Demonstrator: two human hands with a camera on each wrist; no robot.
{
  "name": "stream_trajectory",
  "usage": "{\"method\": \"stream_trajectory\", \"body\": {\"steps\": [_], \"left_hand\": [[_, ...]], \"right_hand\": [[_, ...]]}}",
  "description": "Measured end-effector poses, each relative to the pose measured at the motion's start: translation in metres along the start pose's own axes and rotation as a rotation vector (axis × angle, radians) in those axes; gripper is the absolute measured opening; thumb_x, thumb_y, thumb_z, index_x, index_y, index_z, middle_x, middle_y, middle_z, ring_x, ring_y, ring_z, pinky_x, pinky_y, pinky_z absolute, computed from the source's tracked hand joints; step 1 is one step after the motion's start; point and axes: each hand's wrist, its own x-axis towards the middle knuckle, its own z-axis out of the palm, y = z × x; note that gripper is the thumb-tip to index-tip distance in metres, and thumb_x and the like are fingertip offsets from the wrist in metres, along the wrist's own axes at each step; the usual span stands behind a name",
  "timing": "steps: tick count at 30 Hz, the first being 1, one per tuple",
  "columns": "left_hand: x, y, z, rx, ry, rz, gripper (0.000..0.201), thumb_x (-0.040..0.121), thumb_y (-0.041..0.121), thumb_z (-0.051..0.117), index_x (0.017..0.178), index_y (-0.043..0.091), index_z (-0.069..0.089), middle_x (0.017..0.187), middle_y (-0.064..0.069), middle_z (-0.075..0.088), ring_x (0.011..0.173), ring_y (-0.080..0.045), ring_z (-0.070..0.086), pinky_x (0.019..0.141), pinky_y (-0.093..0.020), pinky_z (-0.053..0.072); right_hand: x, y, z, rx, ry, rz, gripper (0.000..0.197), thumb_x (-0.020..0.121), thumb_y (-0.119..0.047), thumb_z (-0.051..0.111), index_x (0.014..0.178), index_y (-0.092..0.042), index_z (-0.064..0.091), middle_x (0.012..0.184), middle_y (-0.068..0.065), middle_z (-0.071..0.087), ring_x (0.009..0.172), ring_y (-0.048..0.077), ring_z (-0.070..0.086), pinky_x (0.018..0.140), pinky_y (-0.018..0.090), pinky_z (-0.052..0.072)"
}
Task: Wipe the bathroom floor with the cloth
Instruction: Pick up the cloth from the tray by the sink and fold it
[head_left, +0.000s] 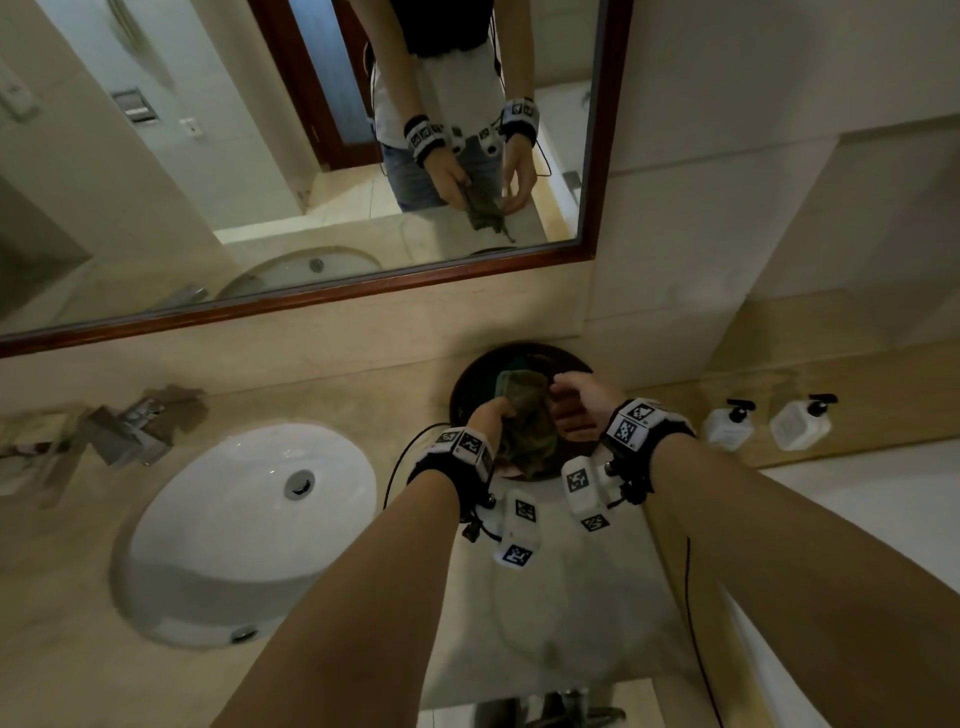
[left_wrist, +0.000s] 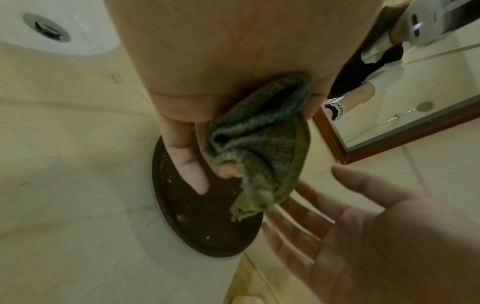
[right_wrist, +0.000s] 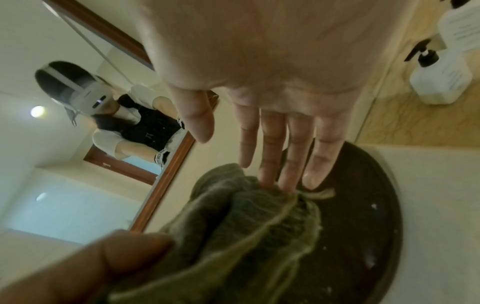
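A crumpled olive-green cloth (head_left: 524, 421) hangs above a dark round tray (head_left: 467, 387) on the counter. My left hand (head_left: 491, 418) grips the cloth's upper edge; in the left wrist view the cloth (left_wrist: 259, 139) bunches between its thumb and fingers (left_wrist: 187, 164). My right hand (head_left: 574, 402) is beside the cloth with straight fingers. In the right wrist view its fingertips (right_wrist: 285, 181) touch the top of the cloth (right_wrist: 246, 230) over the tray (right_wrist: 363, 205). The bathroom floor is barely in view at the bottom edge.
A white oval sink (head_left: 244, 530) with a faucet (head_left: 124, 426) lies left of the tray. Two white pump bottles (head_left: 769, 423) stand on the right ledge. A wood-framed mirror (head_left: 311, 156) fills the wall ahead. The counter's front edge (head_left: 545, 696) is near my body.
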Motion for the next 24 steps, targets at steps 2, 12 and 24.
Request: {"method": "stream_trajectory", "body": {"steps": [2,12,24], "left_hand": [[0.003,0.001,-0.003,-0.04,0.001,-0.001,0.049,0.088,0.026,0.052,0.132,0.005,0.052,0.134,-0.022,0.055,0.121,-0.04,0.053,0.101,-0.052,0.046],[0.0,0.006,-0.002,-0.045,-0.003,0.047,0.028,0.078,0.023,0.062,0.1,0.006,0.062,0.113,-0.019,0.068,0.109,-0.038,0.063,0.1,-0.051,0.049],[0.028,0.001,-0.034,0.041,-0.025,0.202,0.054,0.077,0.003,0.072,0.12,0.031,0.057,0.126,-0.011,0.054,0.114,-0.038,0.056,0.092,-0.054,0.053]], "right_hand": [[0.004,0.002,-0.002,-0.077,0.038,0.009,0.024,0.096,-0.028,0.057,0.096,-0.005,0.061,0.102,0.015,0.061,0.073,0.024,0.055,0.071,0.033,0.045],[0.017,0.014,0.007,0.146,0.053,0.033,0.037,0.09,-0.027,0.067,0.117,-0.001,0.061,0.119,0.021,0.065,0.096,0.037,0.064,0.087,0.048,0.053],[0.051,0.003,-0.002,0.127,0.092,0.038,0.049,0.076,-0.015,0.074,0.121,-0.004,0.059,0.113,0.022,0.066,0.098,0.043,0.065,0.084,0.06,0.054]]}}
